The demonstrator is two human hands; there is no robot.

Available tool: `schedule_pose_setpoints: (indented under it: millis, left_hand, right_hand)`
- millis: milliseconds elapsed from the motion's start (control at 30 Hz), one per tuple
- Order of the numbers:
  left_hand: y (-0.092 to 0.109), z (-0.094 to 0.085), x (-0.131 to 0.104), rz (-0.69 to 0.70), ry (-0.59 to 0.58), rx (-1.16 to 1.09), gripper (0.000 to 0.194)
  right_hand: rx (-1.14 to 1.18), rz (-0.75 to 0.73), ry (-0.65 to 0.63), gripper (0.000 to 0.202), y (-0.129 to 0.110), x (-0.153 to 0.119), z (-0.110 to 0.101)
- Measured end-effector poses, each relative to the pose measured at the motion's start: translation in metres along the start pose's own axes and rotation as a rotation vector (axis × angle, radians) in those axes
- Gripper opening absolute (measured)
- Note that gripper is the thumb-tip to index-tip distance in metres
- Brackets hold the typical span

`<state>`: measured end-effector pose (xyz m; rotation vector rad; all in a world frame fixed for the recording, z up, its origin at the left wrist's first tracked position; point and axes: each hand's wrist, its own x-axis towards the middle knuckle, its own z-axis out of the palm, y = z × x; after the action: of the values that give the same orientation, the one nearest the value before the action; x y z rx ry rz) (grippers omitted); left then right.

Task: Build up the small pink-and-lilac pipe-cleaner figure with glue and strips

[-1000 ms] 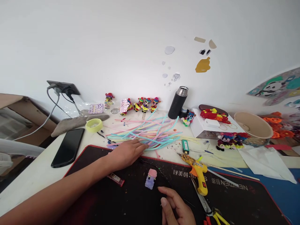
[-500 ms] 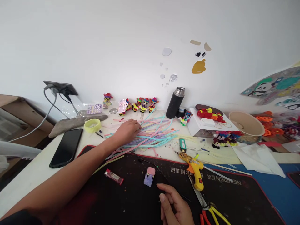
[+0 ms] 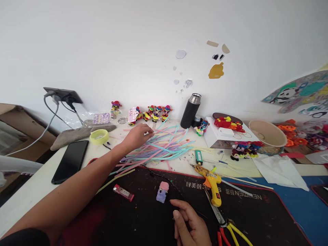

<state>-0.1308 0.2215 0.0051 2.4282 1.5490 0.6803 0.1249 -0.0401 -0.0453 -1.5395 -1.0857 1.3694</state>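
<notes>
My left hand (image 3: 138, 137) reaches over a loose heap of pastel pipe cleaners (image 3: 169, 145) at the back of the desk. Its fingers are bent and close together at the heap's left side; whatever may be between the tips is hidden. My right hand (image 3: 191, 223) rests low over the black desk mat (image 3: 120, 222), fingers loosely curled, thumb and forefinger apart, with nothing visible in it. Just beyond its fingertips lies a small fuzzy pink and lilac figure (image 3: 162, 193). A pink lighter (image 3: 123, 192) lies to the left on the mat.
At right lie a yellow glue gun (image 3: 214, 186) and scissors (image 3: 217, 213), beside yellow-handled pliers (image 3: 237, 232). A black flask (image 3: 190, 111), small fuzzy dolls (image 3: 156, 114) and a white box (image 3: 220, 136) stand along the wall. A phone (image 3: 70, 160) and yellow coil (image 3: 99, 136) are at left.
My left hand has lifted and shifted slightly away over the pipe cleaners, its fingers drawn up from the heap. My right hand stays in place. The view has shifted a little.
</notes>
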Motion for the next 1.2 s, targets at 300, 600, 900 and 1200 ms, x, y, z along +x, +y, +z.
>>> schedule_pose_setpoints:
  millis: [300,600,900,1200]
  left_hand:
    - [0.0,-0.049,0.013,-0.162,-0.006,-0.172,0.027]
    - [-0.006,-0.064,0.006,-0.2,-0.009,-0.252,0.027]
    - [-0.008,-0.065,0.003,-0.252,0.105,-0.332,0.027]
    - [0.009,-0.071,0.006,-0.229,0.087,-0.692,0.041]
  right_hand:
    - [0.002,0.006,-0.04,0.071,-0.005,-0.001,-0.001]
    - [-0.01,-0.012,-0.025,0.065,-0.014,-0.003,-0.002]
    - [-0.055,0.009,-0.126,0.062,-0.012,-0.002,-0.01]
    - [-0.019,0.006,-0.068,0.066,-0.015,-0.003,-0.006]
